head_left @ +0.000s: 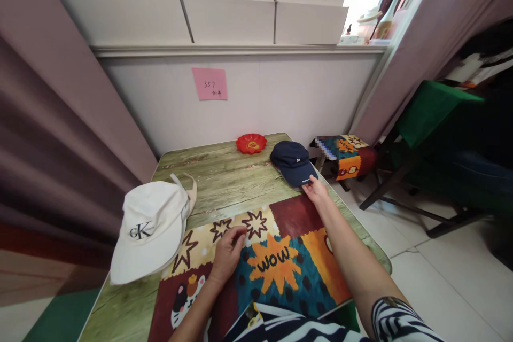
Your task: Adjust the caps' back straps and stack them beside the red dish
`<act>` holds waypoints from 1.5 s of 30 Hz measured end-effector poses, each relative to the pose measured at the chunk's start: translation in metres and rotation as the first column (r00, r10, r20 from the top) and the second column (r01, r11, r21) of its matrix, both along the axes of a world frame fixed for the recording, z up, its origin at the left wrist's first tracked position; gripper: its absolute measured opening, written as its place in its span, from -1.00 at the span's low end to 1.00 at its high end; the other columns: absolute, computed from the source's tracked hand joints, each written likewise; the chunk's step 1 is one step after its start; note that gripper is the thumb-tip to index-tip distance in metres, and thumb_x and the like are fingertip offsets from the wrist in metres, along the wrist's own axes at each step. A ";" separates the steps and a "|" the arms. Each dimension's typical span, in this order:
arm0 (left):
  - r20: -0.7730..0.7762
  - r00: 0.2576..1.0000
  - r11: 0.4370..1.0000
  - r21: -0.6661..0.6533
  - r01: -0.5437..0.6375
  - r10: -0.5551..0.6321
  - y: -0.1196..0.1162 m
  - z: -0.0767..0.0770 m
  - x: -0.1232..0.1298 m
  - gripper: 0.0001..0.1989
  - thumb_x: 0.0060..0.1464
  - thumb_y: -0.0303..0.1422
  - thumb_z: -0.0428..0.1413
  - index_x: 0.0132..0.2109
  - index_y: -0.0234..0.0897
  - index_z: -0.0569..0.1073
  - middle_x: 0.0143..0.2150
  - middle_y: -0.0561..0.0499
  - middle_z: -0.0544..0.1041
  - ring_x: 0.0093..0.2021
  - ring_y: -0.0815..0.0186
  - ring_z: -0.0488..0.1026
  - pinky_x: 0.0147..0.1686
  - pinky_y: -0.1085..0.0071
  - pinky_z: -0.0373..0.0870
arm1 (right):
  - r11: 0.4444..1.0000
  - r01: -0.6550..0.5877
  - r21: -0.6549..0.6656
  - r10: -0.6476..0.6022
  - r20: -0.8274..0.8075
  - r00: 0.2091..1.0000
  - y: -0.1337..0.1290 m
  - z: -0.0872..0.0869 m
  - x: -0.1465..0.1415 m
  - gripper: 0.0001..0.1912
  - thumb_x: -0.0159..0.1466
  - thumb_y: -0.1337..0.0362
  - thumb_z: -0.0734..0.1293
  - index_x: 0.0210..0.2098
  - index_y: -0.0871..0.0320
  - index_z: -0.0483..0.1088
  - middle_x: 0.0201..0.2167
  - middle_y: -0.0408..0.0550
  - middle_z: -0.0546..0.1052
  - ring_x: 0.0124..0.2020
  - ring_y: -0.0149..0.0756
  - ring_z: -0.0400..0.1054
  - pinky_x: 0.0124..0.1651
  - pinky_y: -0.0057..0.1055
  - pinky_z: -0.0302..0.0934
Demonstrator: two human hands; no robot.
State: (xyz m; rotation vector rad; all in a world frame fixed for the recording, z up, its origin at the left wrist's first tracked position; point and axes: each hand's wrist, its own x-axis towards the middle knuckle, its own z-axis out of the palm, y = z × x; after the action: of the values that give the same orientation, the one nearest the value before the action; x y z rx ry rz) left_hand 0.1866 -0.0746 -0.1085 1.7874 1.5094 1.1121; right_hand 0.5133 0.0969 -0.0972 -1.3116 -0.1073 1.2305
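A navy blue cap (289, 159) lies at the right back part of the table, its brim toward me. My right hand (315, 190) grips the front edge of that brim, thumb on top and fingers beneath. Over the colourful mat (276, 267) my left hand (231, 248) is held with fingers bent together, and nothing shows in it. To the left sits a white cap (150, 230) with dark letters, its brim facing me and its strap sticking up at the back.
A red scalloped dish (251, 143) stands near the table's back edge. Behind the wooden-patterned table (216, 171) is a wall with a pink note (210, 84). A stool (347, 156) and a chair (436, 107) with green cloth are at the right.
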 end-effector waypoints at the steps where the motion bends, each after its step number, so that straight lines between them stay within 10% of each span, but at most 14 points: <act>1: 0.012 1.000 1.000 -0.004 -0.004 0.004 0.000 0.001 0.001 -0.82 0.16 -0.28 0.08 -0.17 -0.18 0.55 -0.16 -0.06 0.64 -0.13 0.14 0.57 -0.05 0.20 0.47 | 1.000 0.001 -0.002 -0.001 0.037 0.999 -0.004 -0.003 0.001 -0.74 0.34 0.21 0.35 -0.03 0.22 0.41 -0.23 -0.03 0.56 -0.31 -0.33 0.49 -0.26 -0.33 0.46; 5: 0.069 0.998 1.000 -0.029 -0.011 0.013 -0.001 0.005 0.002 -0.83 0.13 -0.27 0.10 -0.20 -0.17 0.57 -0.18 -0.04 0.64 -0.14 0.14 0.57 -0.05 0.21 0.47 | 1.000 -0.002 -0.018 0.005 0.162 0.987 -0.022 -0.016 0.008 -0.77 0.18 0.22 0.44 -0.25 0.23 0.43 -0.70 -0.23 0.44 -0.71 -0.44 0.33 -0.64 -0.56 0.29; 12: 0.115 0.993 0.999 -0.046 -0.006 0.011 -0.001 0.006 0.002 -0.81 0.13 -0.24 0.10 -0.23 -0.20 0.57 -0.20 -0.03 0.65 -0.17 0.16 0.57 -0.07 0.24 0.46 | 0.999 -0.014 -0.044 0.023 0.213 0.977 -0.023 -0.016 0.015 -0.73 0.14 0.17 0.48 -0.37 0.24 0.41 -0.72 -0.18 0.45 -0.70 -0.43 0.37 -0.74 -0.67 0.10; 21: 0.168 0.986 0.999 -0.050 0.008 0.000 0.000 0.005 0.002 -0.82 0.13 -0.26 0.10 -0.24 -0.21 0.56 -0.25 -0.01 0.63 -0.21 0.19 0.56 -0.12 0.27 0.46 | 0.999 -0.037 -0.020 0.040 0.206 0.978 -0.022 -0.024 -0.007 -0.66 0.38 0.17 0.32 0.07 0.20 0.37 0.00 0.02 0.47 -0.11 -0.23 0.45 -0.11 -0.19 0.43; 29: 0.186 0.983 0.999 -0.041 0.004 0.004 -0.005 0.001 0.004 -0.81 0.15 -0.28 0.08 -0.24 -0.22 0.56 -0.27 -0.02 0.62 -0.23 0.22 0.56 -0.15 0.30 0.47 | 0.999 0.027 0.033 -0.038 0.404 0.914 -0.035 -0.031 -0.022 -0.79 0.20 0.20 0.41 -0.35 0.18 0.33 -0.56 -0.06 0.50 -0.44 -0.22 0.51 -0.36 -0.38 0.42; 34: 0.185 0.983 1.000 -0.031 -0.005 0.011 -0.006 -0.003 0.002 -0.82 0.14 -0.30 0.07 -0.25 -0.22 0.56 -0.28 -0.02 0.63 -0.25 0.23 0.55 -0.19 0.33 0.47 | 0.983 0.151 0.108 -0.184 0.670 0.719 -0.065 -0.034 -0.032 -0.71 0.28 0.08 0.24 -0.14 0.15 0.25 -0.42 0.01 0.55 -0.37 -0.15 0.50 -0.22 -0.28 0.35; 38: 0.182 0.983 1.000 -0.022 -0.016 0.020 -0.009 -0.006 0.005 -0.82 0.14 -0.30 0.08 -0.25 -0.21 0.57 -0.27 -0.03 0.64 -0.26 0.23 0.55 -0.21 0.34 0.47 | 0.981 -0.047 0.190 -0.128 0.805 0.580 -0.085 -0.031 -0.057 -0.73 0.28 0.07 0.22 -0.20 0.13 0.36 -0.23 0.11 0.56 -0.11 -0.07 0.43 0.00 -0.26 0.20; 45: 0.158 0.968 0.975 0.079 -0.207 0.193 -0.009 0.026 -0.006 -0.86 0.07 -0.26 0.15 -0.31 -0.22 0.55 -0.34 -0.03 0.61 -0.34 0.24 0.53 -0.26 0.33 0.47 | 0.811 -0.531 0.245 0.121 0.818 0.562 -0.083 -0.016 -0.133 -0.66 0.22 -0.02 0.31 -0.47 0.12 0.43 -0.57 -0.13 0.48 -0.48 -0.31 0.31 -0.28 -0.43 0.18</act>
State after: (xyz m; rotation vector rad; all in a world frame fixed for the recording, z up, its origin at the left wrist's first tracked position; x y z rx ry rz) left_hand 0.1802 -0.0833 -0.0823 1.5972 1.5957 1.4054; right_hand 0.3808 0.0139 -0.1132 -1.3196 -1.2890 0.7588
